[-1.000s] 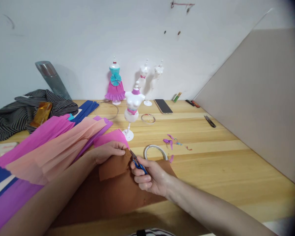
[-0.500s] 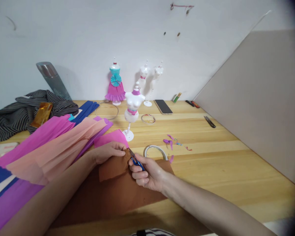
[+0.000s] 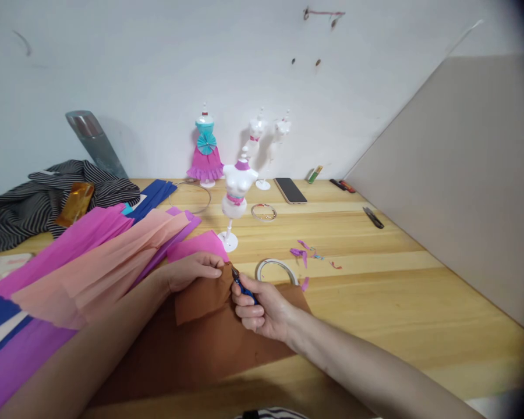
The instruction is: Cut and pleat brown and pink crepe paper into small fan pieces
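My left hand [image 3: 197, 270] pinches the top edge of a folded piece of brown crepe paper [image 3: 201, 302]. My right hand [image 3: 262, 305] grips small thread snips [image 3: 244, 289] with blue handles. Their blades meet the brown paper close to my left fingertips, and the tips are partly hidden by it. Under both hands a larger brown sheet [image 3: 174, 361] spreads over the table. Just beyond the left hand lies a pink paper piece [image 3: 201, 245], beside a white mini dress form [image 3: 238, 183] with a purple neck band and a pink-and-blue waist band.
Pink, peach [image 3: 113, 256], purple and blue papers pile up on the left, near striped cloth [image 3: 87, 180]. A tape roll [image 3: 277, 262], paper scraps [image 3: 303, 253], a phone [image 3: 290, 190] and a cutter [image 3: 372, 217] lie rightward. A dressed form [image 3: 205, 157] stands by the wall.
The snips' blades, which showed above the paper's edge, have closed and sunk into the brown paper. My right hand has shifted very slightly; the left stays in place.
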`<state>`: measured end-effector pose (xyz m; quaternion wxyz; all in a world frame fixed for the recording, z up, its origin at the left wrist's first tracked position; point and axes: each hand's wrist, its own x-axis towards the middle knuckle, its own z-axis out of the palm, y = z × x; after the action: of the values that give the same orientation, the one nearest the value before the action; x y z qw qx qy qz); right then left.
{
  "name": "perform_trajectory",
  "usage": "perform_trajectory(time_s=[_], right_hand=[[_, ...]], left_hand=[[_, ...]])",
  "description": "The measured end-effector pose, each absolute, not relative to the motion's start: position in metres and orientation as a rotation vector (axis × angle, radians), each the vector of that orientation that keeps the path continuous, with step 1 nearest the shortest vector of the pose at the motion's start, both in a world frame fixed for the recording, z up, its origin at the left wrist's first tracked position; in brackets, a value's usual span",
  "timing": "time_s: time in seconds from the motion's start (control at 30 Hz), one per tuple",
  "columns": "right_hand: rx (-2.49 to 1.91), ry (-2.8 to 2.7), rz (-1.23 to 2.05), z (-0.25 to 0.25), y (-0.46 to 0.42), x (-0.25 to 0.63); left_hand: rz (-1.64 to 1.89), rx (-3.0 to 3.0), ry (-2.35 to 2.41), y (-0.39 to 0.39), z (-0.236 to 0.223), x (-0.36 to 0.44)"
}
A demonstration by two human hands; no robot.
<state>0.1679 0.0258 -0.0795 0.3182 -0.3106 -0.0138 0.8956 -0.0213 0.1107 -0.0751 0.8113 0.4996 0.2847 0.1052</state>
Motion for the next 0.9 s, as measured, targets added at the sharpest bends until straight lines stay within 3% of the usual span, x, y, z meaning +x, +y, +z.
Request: perform_trajectory(time_s=[0.27,0.53,0.67,0.8,0.9], right_hand=[[-0.699,-0.32,2.36,-0.07,0.018,0.183],[-0.915,-1.016,1.767,-0.036,0.024,0.193],[-1.189,-1.486,1.219,-0.017,0.042,0.179],[-1.157,-1.682,1.095,0.001,0.056,0.176],[-1.126,-1.734,1.012,0.017,0.057,0.185]], left_hand=[[0.232,1.067,0.624,0.121,-0.058,-0.033],[0.555,1.537,0.764,0.094,0.004,-0.022],[0.727,1.89,0.945,0.073,0.006,0.001],[0.953,1.936,1.153,0.071,0.008,-0.006],[0.851,2.062,1.26,0.064,0.018,-0.026]])
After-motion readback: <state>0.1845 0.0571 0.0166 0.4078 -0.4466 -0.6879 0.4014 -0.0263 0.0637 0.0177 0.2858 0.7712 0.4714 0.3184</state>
